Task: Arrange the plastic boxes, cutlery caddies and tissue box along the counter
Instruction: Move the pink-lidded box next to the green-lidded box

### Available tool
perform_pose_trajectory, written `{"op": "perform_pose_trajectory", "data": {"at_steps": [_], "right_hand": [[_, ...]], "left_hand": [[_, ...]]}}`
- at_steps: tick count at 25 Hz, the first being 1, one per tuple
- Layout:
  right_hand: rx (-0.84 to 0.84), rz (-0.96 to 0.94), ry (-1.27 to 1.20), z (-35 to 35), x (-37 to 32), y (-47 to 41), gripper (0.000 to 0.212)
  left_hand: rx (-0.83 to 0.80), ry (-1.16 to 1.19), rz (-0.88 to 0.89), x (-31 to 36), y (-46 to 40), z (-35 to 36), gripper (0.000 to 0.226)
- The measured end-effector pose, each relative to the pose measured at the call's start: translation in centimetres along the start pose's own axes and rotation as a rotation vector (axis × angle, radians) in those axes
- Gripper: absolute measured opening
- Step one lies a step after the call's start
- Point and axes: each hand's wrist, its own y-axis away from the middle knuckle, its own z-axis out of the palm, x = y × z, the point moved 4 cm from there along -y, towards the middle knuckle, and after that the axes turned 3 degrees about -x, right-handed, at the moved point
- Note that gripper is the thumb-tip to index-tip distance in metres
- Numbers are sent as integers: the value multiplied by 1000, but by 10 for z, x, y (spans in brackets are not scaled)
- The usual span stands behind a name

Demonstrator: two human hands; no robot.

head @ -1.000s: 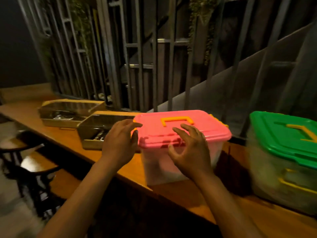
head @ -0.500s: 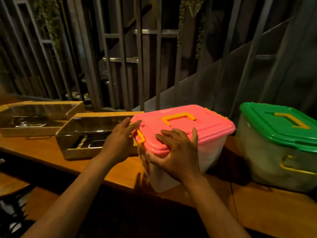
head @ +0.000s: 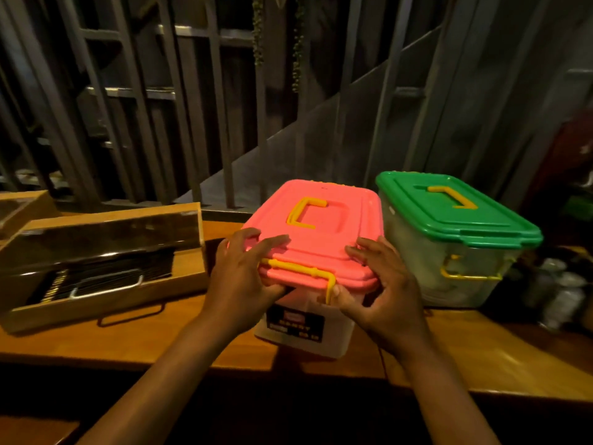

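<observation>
A clear plastic box with a pink lid (head: 333, 232) and yellow handles stands on the wooden counter (head: 160, 345), its short end facing me. My left hand (head: 240, 281) grips its near left corner, fingers over the lid. My right hand (head: 382, 290) holds the near right corner, thumb by the yellow latch. Right beside it, touching or nearly so, stands a clear box with a green lid (head: 455, 216). To the left lies a wooden cutlery caddy (head: 106, 264) with a dark see-through cover; a second caddy (head: 19, 207) shows at the far left edge. No tissue box is in view.
Metal bars and a staircase (head: 224, 123) rise right behind the counter. Dim glassy items (head: 561, 290) stand low to the right of the green-lidded box. The counter's front edge runs just below my wrists.
The pink-lidded box has turned so its short end faces me and has come up next to the green-lidded box. Both hands shifted to its near corners.
</observation>
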Motion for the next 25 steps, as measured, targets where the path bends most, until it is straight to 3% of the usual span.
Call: {"op": "perform_pose_trajectory", "data": {"at_steps": [9, 18, 25], "right_hand": [[241, 185, 28, -28, 42, -6, 55], [125, 132, 16, -35, 85, -25, 46], [91, 130, 186, -25, 98, -37, 53]], "left_hand": [[99, -102, -86, 69, -9, 49, 74], [103, -163, -170, 91, -24, 72, 75], [82, -132, -184, 91, -39, 74, 74]]}}
